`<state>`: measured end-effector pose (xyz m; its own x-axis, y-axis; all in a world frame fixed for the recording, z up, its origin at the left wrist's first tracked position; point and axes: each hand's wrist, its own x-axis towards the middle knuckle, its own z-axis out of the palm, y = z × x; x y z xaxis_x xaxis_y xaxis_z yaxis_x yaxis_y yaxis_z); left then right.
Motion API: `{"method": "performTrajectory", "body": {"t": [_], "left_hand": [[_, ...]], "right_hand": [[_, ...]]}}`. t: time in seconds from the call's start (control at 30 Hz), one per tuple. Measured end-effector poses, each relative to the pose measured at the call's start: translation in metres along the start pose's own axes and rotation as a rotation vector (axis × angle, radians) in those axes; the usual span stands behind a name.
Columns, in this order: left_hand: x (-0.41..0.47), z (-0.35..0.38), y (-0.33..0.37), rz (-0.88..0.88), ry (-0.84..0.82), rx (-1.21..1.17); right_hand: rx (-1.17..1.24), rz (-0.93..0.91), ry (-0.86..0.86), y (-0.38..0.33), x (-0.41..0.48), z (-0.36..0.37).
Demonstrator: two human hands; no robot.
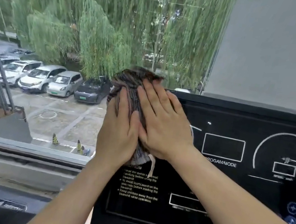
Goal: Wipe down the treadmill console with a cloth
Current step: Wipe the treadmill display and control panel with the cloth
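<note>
The black treadmill console [229, 182] fills the lower right, with white dial outlines, a "PROGAM/MODE" box and caution text. A brown-and-grey striped cloth [130, 84] lies bunched against the console's upper left corner. My left hand [118, 132] presses flat on the cloth's left part, fingers straight. Beside it, my right hand [163, 122] lies flat over the cloth's right part, fingers spread and pointing up-left. The two hands touch at the thumbs. The cloth's lower end and a small tag [151, 162] hang out below my palms.
A large window [76, 42] stands behind and left of the console, showing willow trees and parked cars below. The window sill [19, 161] runs along the left. A grey wall [279, 51] rises at the upper right. Blue buttons [293, 208] sit at the console's right edge.
</note>
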<state>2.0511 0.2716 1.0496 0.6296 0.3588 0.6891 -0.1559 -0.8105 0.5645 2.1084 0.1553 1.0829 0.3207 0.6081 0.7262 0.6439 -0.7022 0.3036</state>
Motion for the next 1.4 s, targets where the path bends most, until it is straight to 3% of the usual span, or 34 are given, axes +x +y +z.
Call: {"method": "performTrajectory", "body": {"t": [0.2,0.33,0.47,0.57,0.6,0.67,0.77,0.83,0.9,1.1,1.23,1.4], "left_hand": [[0.055,0.005,0.027,0.019,0.105,0.324],[0.084,-0.002,0.035,0.175,0.053,0.407],[0.123,-0.006,0.039,0.064,-0.208,0.544],[0.147,-0.009,0.042,-0.131,-0.603,0.441],[0.151,-0.008,0.042,-0.159,-0.66,0.379],[0.145,-0.007,0.043,-0.169,-0.574,0.348],[0.107,-0.003,0.042,0.046,-0.032,0.454],[0.083,0.001,0.038,0.143,0.121,0.407],[0.069,0.008,0.028,0.165,0.164,0.408],[0.027,0.012,0.022,0.142,0.035,0.47],[0.012,0.029,0.04,0.245,-0.001,0.518],[0.045,0.038,0.073,0.313,0.057,0.606]], "right_hand": [[-0.005,0.209,0.103,0.034,-0.005,-0.01],[-0.05,0.322,0.153,0.038,0.014,-0.02],[-0.068,0.4,-0.296,0.052,0.059,-0.035],[0.226,0.456,-0.728,0.063,0.093,-0.032],[0.311,0.449,-0.776,0.064,0.097,-0.03],[0.242,0.42,-0.674,0.064,0.093,-0.025],[-0.086,0.339,-0.215,0.048,0.063,-0.027],[-0.114,0.29,-0.029,0.037,0.044,-0.023],[-0.071,0.269,0.036,0.032,0.033,-0.015],[-0.092,0.214,-0.09,0.021,-0.029,-0.014],[-0.098,0.189,-0.112,0.027,-0.074,-0.013],[-0.093,0.228,0.003,0.063,-0.054,-0.019]]}}
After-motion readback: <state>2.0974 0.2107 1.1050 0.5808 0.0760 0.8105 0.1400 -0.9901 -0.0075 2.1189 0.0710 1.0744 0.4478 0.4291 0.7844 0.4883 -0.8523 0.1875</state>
